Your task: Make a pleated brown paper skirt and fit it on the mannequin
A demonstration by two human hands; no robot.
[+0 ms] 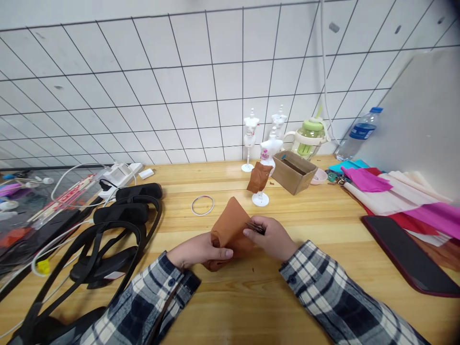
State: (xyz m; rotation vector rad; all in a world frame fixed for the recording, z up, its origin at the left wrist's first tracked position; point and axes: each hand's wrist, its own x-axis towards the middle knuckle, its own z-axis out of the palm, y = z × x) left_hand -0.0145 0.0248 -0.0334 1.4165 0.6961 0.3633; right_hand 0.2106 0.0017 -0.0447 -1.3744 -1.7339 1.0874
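A piece of brown fabric is pinched between the thumb and fingers of my left hand, its upper corner standing up above the table. My right hand is closed around small dark scissors; they point left at the fabric's right edge, and their handles are mostly hidden in my fingers. Just beyond stands a small white dress-form mannequin with another brown fabric piece against its lower body. A thin metal ring lies flat on the table, left of the fabric.
Two more mannequins stand behind, near a cardboard box, a green-lidded cup and a water bottle. Coloured fabrics and a dark phone lie right. A black headset and cables occupy the left.
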